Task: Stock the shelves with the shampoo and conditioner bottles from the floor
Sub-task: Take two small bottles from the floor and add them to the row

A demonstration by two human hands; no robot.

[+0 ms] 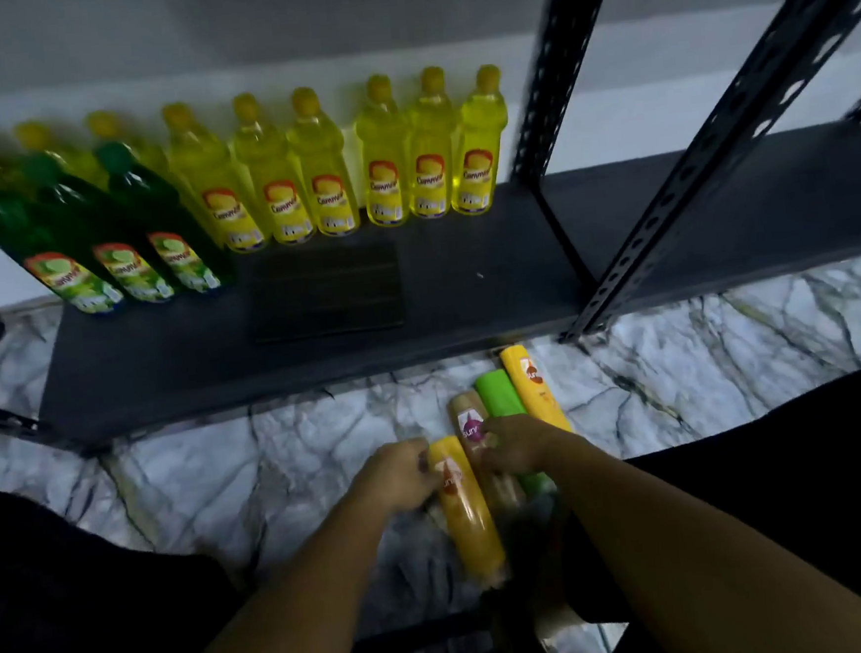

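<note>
Several shampoo and conditioner bottles lie side by side on the marble floor (223,471) in front of the dark bottom shelf (467,292). The nearest is a yellow bottle (468,508); my left hand (396,476) grips its upper end from the left. Beside it lies a beige bottle with a purple label (469,421), and my right hand (518,448) rests closed over its middle. A green bottle (498,395) and a second yellow bottle (531,385) lie further right, partly under my right wrist.
At the back of the shelf stand a row of yellow dish-liquid bottles (324,180) and three green ones (122,232) at the left. A black perforated upright (703,150) rises at the right. My dark-clothed knees flank the floor bottles.
</note>
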